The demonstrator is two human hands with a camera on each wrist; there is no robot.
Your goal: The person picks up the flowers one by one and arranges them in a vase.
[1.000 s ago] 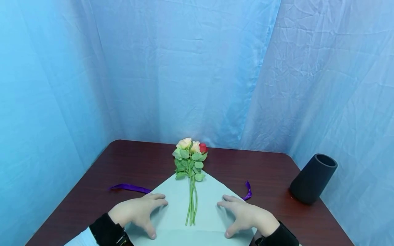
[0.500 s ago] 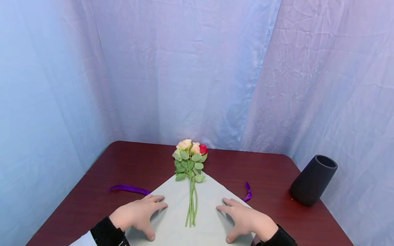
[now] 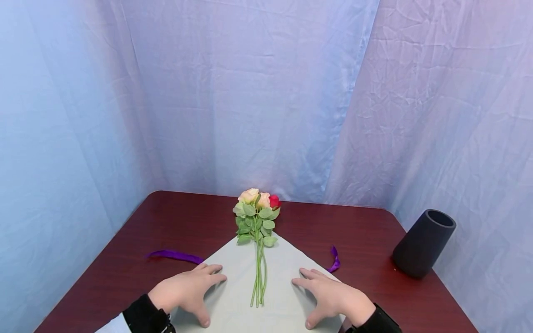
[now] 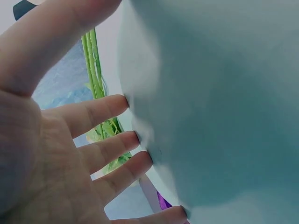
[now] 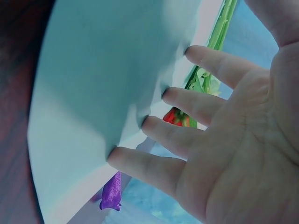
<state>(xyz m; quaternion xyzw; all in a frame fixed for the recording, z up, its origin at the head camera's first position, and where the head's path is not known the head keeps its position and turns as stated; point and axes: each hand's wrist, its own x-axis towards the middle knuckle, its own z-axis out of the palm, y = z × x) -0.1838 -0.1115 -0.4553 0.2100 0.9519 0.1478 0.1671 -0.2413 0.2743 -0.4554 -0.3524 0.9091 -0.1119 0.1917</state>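
Note:
A bunch of artificial roses (image 3: pixel 258 231), cream and red with green leaves, lies on a pale sheet of wrapping paper (image 3: pixel 278 296), its blooms past the paper's far corner. To the left of the stems, my left hand (image 3: pixel 186 286) rests its spread fingertips on the sheet. My right hand (image 3: pixel 333 296) mirrors it on the right side, fingers spread. Both wrist views show the fingertips touching the paper and nothing in either palm. A purple ribbon (image 3: pixel 176 255) runs under the sheet; one end shows at the left, the other at the right, its middle hidden.
A black vase (image 3: pixel 424 243) stands near the right edge of the dark reddish-brown table (image 3: pixel 191 217). Blue cloth curtains (image 3: pixel 250 101) hang behind the table and along both its sides.
The colours shift from a bluish tint to more natural tones. Hands, paper and roses stay almost exactly in place.

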